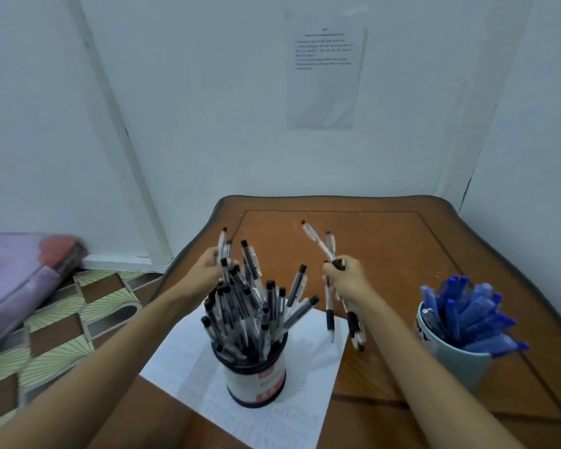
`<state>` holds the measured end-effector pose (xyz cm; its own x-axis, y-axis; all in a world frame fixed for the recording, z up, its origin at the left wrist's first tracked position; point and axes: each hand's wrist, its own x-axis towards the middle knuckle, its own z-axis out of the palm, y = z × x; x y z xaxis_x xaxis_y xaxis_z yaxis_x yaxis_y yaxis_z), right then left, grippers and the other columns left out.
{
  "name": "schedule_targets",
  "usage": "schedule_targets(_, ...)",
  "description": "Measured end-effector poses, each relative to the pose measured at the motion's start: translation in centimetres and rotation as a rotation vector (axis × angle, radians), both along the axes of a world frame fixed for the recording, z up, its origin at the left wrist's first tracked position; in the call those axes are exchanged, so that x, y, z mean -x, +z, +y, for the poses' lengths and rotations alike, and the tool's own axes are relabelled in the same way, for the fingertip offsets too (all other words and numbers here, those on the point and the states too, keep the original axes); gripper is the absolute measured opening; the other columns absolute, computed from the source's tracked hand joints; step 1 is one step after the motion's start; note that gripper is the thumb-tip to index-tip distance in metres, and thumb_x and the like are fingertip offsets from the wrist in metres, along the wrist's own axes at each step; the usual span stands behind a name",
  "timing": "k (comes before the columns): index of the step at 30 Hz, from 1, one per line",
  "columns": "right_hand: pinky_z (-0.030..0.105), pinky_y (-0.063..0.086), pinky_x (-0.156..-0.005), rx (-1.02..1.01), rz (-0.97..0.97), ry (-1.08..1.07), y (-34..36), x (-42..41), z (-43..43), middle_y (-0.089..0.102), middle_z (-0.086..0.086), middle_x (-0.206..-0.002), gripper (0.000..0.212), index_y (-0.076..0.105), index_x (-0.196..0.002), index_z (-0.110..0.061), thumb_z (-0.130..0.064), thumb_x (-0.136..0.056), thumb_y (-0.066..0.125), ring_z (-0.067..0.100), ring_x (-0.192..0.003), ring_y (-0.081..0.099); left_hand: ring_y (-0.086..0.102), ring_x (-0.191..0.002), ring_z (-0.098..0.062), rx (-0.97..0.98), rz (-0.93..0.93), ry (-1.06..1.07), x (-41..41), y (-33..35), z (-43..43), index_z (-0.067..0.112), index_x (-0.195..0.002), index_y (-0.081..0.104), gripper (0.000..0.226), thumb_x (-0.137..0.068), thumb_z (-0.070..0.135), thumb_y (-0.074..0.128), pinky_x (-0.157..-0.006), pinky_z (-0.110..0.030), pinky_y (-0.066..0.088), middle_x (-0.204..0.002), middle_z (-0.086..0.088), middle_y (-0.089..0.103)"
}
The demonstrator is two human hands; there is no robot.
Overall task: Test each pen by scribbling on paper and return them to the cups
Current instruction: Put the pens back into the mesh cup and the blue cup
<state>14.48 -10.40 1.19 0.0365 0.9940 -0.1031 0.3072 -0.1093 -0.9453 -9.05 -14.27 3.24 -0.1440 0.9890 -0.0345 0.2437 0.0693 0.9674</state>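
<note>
Both forearms reach forward over the table (pixel 402 247), roughly parallel, with the hands raised above its surface.

Left hand (pixel 208 265): fingers curled round a small bundle, the left pens (pixel 222 244). The bundle stands nearly upright, dark caps upward, just behind the cup (pixel 256 380). Its lower ends are hidden among the black pens (pixel 240 319) that fill the cup, so contact with them cannot be told.

Right hand (pixel 345 277): fingers closed in a fist round several pens, the right pens (pixel 318 241). These cross in the grip: the upper ends fan up and to the left, and the lower ends hang down over the right edge of the paper (pixel 178 361).

The cup stands on the paper, between the forearms. The mug (pixel 457 361) stands on the table to the right of the right forearm, apart from it, and holds the blue pens (pixel 467 312).
</note>
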Motion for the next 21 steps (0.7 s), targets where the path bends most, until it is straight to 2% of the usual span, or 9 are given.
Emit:
schedule_targets(2, 0.029, 0.034, -0.056, -0.092, 0.155, -0.098, 2.3, 0.5, -0.5, 0.048, 0.007, -0.068, 0.004, 0.049, -0.089, -0.006, -0.007, -0.093, 0.048, 0.017, -0.055, 0.040, 0.056, -0.086, -0.019, -0.059, -0.048, 0.012, -0.4, 1.9, -1.1, 0.005, -0.117, 0.045, 0.018, -0.100, 0.008, 0.041, -0.077, -0.033, 0.048, -0.104, -0.012, 0.058)
schedule_targets(3, 0.028, 0.035, -0.057, -0.159, 0.211, -0.146, 3.8, 0.8, -0.8, 0.049, 0.004, -0.070, 0.001, 0.048, -0.094, -0.008, -0.007, -0.093, 0.048, 0.015, -0.057, 0.043, 0.056, -0.084, -0.018, -0.110, -0.086, 0.021, -0.3, 2.8, -1.7, 0.007, -0.116, 0.045, 0.017, -0.100, 0.008, 0.038, -0.077, -0.032, 0.049, -0.107, -0.011, 0.056)
schedule_targets(6, 0.027, 0.037, -0.058, -0.398, 0.260, -0.216, 8.4, 1.9, -2.3, 0.049, 0.000, -0.073, 0.010, 0.044, -0.098, -0.012, -0.007, -0.091, 0.049, 0.012, -0.059, 0.045, 0.051, -0.073, -0.007, -0.291, -0.132, 0.081, -0.3, 6.0, -4.0, 0.011, -0.118, 0.045, 0.023, -0.101, 0.004, 0.032, -0.065, -0.015, 0.049, -0.094, -0.001, 0.052)
schedule_targets(10, 0.012, 0.038, -0.051, -0.568, 0.359, -0.187, 13.3, 4.2, -5.6, 0.048, -0.007, -0.076, 0.014, 0.040, -0.106, -0.012, -0.008, -0.094, 0.046, 0.005, -0.063, 0.048, 0.049, -0.072, -0.004, -0.498, -0.217, -0.001, -1.2, 11.0, -6.9, 0.013, -0.122, 0.043, 0.029, -0.101, 0.000, 0.028, -0.074, -0.021, 0.048, -0.088, 0.005, 0.049)
schedule_targets(13, 0.010, 0.038, -0.049, -0.608, 0.382, -0.122, 14.5, 6.8, -7.9, 0.049, -0.006, -0.075, 0.015, 0.039, -0.108, -0.010, -0.006, -0.094, 0.044, 0.005, -0.061, 0.048, 0.049, -0.072, -0.004, -0.547, -0.205, -0.090, -2.8, 12.5, -8.6, 0.014, -0.122, 0.043, 0.031, -0.100, -0.002, 0.027, -0.073, -0.019, 0.049, -0.088, 0.003, 0.048)
schedule_targets(17, 0.015, 0.033, -0.050, -0.714, 0.310, -0.065, 13.2, 9.1, -10.2, 0.045, -0.005, -0.068, 0.021, 0.036, -0.101, -0.011, 0.001, -0.089, 0.046, 0.008, -0.056, 0.041, 0.053, -0.075, -0.003, -0.530, -0.122, -0.161, -4.7, 11.1, -10.1, 0.013, -0.124, 0.041, 0.032, -0.100, -0.003, 0.029, -0.074, -0.020, 0.050, -0.091, 0.002, 0.050)
schedule_targets(21, 0.014, 0.034, -0.053, -0.741, 0.294, -0.004, 11.1, 9.0, -11.2, 0.046, -0.007, -0.071, 0.022, 0.036, -0.103, -0.013, 0.000, -0.089, 0.046, -0.001, -0.055, 0.042, 0.058, -0.082, -0.009, -0.470, -0.126, -0.147, -5.0, 8.4, -11.0, 0.016, -0.122, 0.043, 0.029, -0.100, 0.000, 0.033, -0.074, -0.022, 0.050, -0.098, 0.002, 0.055)
